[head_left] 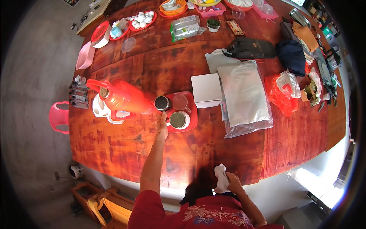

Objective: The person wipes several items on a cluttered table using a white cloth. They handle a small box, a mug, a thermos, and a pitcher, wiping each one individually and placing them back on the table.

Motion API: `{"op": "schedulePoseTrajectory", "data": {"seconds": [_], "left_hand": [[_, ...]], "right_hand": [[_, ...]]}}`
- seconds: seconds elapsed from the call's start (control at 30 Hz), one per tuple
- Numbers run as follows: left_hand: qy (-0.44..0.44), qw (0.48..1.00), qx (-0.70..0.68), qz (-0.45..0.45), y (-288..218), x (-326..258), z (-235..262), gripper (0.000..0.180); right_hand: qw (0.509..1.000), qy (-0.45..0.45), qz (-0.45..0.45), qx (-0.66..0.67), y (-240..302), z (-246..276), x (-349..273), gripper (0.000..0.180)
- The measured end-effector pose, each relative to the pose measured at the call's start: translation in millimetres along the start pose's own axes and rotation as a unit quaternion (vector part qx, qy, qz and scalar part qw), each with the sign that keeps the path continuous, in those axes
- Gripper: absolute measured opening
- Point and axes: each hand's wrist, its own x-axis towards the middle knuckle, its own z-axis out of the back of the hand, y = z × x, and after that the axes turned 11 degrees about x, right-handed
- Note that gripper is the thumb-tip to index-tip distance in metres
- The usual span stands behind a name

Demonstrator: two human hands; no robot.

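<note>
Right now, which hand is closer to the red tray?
Left. The left hand reaches the red tray; the right hand holds a white cloth at the table's near edge.

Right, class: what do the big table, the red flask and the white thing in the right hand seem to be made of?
Table: probably varnished wood, reddish grain with glossy patches.
Red flask: looks like smooth plastic, evenly coloured with a soft sheen.
White thing in the right hand: crumpled, matte, likely cloth or tissue; cannot tell which.

Red short-sleeved shirt (198, 213) fills the bottom centre of the frame. Pale leaf print runs across its chest. Both forearms bare.
</note>
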Motion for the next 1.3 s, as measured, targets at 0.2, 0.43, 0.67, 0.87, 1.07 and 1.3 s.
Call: {"op": "schedulePoseTrajectory", "data": {"seconds": [0.2, 0.43, 0.67, 0.87, 1.07, 1.3], "left_hand": [[-0.289, 0.904, 0.307, -0.071, 14.8, -8.0, 7.8, 0.053], [-0.217, 0.708, 0.586, -0.328, -105.9, -50.0, -76.5, 0.059], [0.058, 0.514, 0.836, -0.185, -123.7, 12.9, -120.9, 0.078], [0.158, 0.458, 0.873, -0.059, -93.9, 52.2, -125.4, 0.106], [0.107, 0.470, 0.873, -0.078, -113.9, 39.3, -137.6, 0.099], [-0.059, 0.564, 0.800, -0.197, -147.4, 33.2, -109.1, 0.095]], "right_hand": [[1.000, 0.021, -0.009, -0.012, -4.1, -2.7, 9.5, 0.035], [0.999, -0.032, -0.004, 0.032, -18.7, -5.3, 11.6, 0.039], [0.998, -0.035, -0.031, 0.037, -29.3, 7.5, 6.1, 0.041], [0.994, -0.109, 0.001, 0.028, -43.3, 16.7, -0.4, 0.047], [0.991, -0.127, -0.011, 0.045, -45.1, 18.7, -1.8, 0.054], [0.990, -0.136, 0.016, 0.034, -51.7, 14.8, -6.3, 0.060]]}}
